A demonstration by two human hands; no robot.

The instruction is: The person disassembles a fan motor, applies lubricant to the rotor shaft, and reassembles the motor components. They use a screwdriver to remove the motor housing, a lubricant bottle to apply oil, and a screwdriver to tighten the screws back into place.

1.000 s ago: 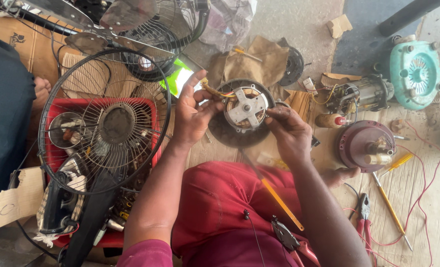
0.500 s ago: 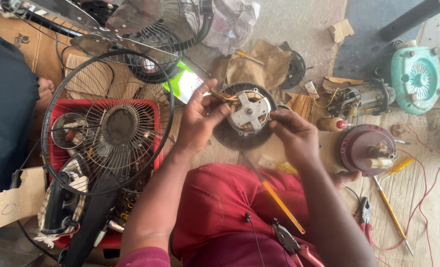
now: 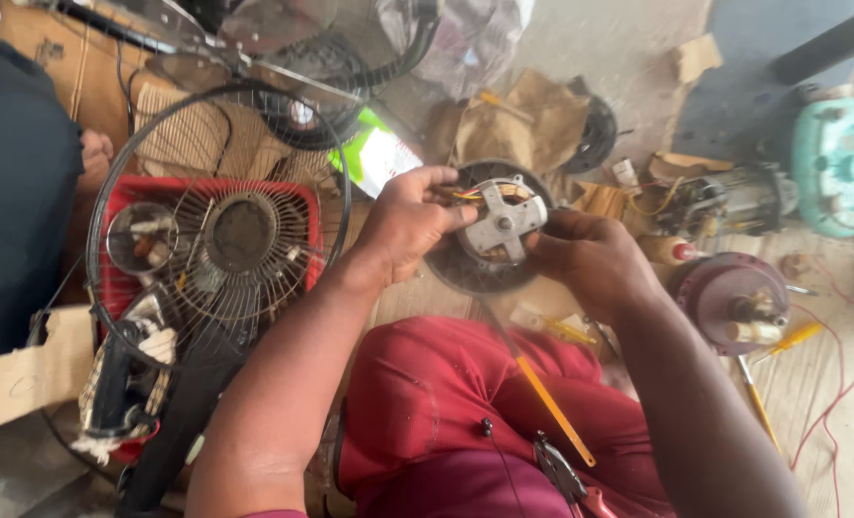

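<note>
Both my hands hold a round black fan motor (image 3: 465, 269) with a silver cross-shaped bracket (image 3: 504, 225) on its face. My left hand (image 3: 403, 225) grips its left rim, thumb and fingers near the coloured wires at the top. On the right rim, my right hand (image 3: 585, 259) has its fingers closed by the bracket. The motor sits above my red-clothed lap (image 3: 465, 412).
A wire fan guard (image 3: 221, 235) lies over a red crate (image 3: 293, 206) at left. A maroon motor housing (image 3: 734, 297), yellow-handled screwdrivers (image 3: 758, 403), pliers (image 3: 566, 475) and a teal fan body (image 3: 840, 168) lie right. Another person's dark clothing (image 3: 14, 211) is far left.
The view has shifted slightly; the motor sits a little lower in frame. My left fingers have moved along the top rim toward the wires. Both hands keep their hold.
</note>
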